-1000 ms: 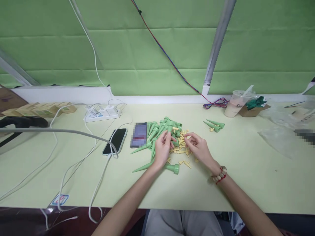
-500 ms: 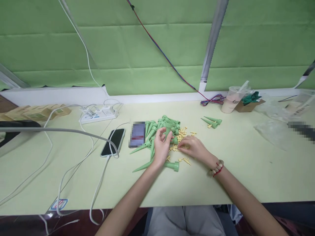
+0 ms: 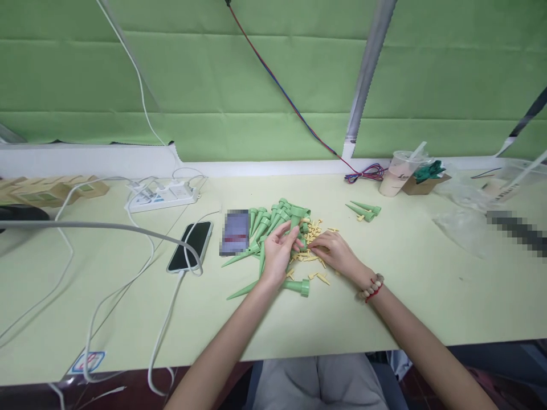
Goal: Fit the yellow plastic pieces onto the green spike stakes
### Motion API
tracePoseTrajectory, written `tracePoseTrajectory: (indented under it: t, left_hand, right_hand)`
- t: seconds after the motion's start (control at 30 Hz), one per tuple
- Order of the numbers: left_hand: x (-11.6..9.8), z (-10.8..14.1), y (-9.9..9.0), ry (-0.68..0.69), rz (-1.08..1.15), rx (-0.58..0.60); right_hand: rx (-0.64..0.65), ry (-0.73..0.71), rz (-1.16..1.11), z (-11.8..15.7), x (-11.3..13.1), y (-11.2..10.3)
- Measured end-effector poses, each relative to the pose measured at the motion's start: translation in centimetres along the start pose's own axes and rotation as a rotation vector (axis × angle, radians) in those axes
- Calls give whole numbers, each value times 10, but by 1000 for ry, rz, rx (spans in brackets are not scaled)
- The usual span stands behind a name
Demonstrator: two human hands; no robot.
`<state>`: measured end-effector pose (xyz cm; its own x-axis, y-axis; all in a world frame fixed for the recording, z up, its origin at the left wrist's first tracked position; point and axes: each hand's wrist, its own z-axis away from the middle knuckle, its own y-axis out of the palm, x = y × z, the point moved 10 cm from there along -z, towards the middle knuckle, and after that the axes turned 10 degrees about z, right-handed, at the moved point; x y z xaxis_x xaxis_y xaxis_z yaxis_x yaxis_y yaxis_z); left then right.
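My left hand (image 3: 278, 250) is closed around a green spike (image 3: 296, 213), its wide end up, over the pile of green spikes (image 3: 261, 223). To the right, my right hand (image 3: 335, 250) has its fingertips pinched together at the small yellow pieces (image 3: 314, 232); what lies between them, if anything, is too small to make out. Another green spike (image 3: 301, 287) lies in front of the pile beside a few loose yellow pieces (image 3: 323, 278). Two green spikes (image 3: 367, 209) with a yellow piece rest apart at the back right.
A pixelated phone (image 3: 235, 233) and a black-screened phone (image 3: 190, 246) lie left of the pile, among white cables. Behind them is a power strip (image 3: 164, 197). A drink cup (image 3: 395, 175), a small brown box (image 3: 421, 185) and plastic bags (image 3: 464, 228) stand or lie at right.
The spike in my left hand leans differently, and that hand's fingers have shifted. My right hand stays low at the yellow pieces. The whole view has shifted slightly.
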<state>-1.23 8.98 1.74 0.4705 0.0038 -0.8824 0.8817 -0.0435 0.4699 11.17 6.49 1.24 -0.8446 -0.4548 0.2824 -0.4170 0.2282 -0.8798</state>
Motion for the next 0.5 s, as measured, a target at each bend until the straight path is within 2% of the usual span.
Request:
tracePoseTrajectory:
  t: [0.23,0.37,0.5]
  left_hand:
    - [8,0,4,-75,76,40]
    - [10,2,11,-110,77,92]
    - [13,7,16,-149,28,122]
  right_hand:
    - [-172,150,-128,2,-4,-24]
    - [-274,288,-400,7,-13,-33]
    - [-300,385,-639,9,-20,-29]
